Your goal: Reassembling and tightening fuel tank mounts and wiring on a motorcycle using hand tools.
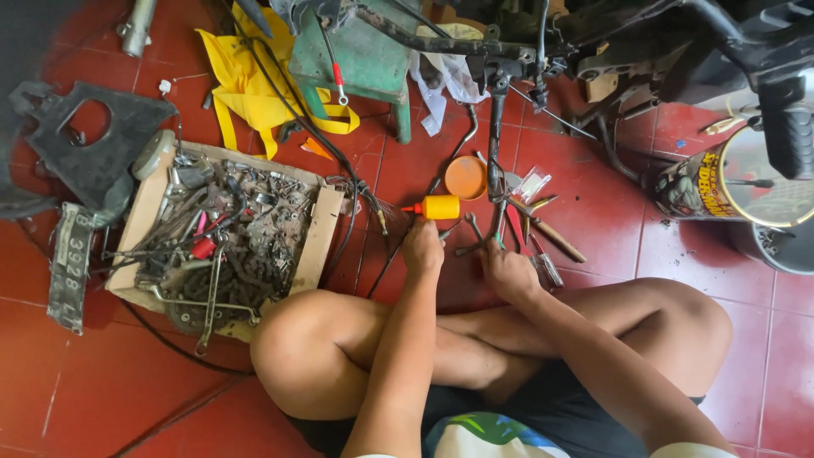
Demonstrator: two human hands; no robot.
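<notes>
- Left hand [421, 247] lowered to the red tiled floor [593, 212], fingers curled under and out of sight, so grip not readable; knuckles just below a small yellow plastic bottle with a red nozzle [437, 207] lying on its side.
- Right hand [506, 270] also down on the tiles, fingers bent among a scatter of dark metal hand tools [475, 233]; whether anything is pinched, impossible to tell.
- Just beyond both hands, a round orange plastic lid [465, 177] flat on the floor, beside a dark upright metal bar [496, 157].
- Right of that, wooden-handled screwdrivers and pliers [543, 233] fanned out, near a small clear plastic bag [532, 182].
- Well to the left, a shallow wooden tray of chains, wrenches and bolts [318, 246].
- Farther up, a yellow cloth [242, 80] against a green metal stool [365, 59].
</notes>
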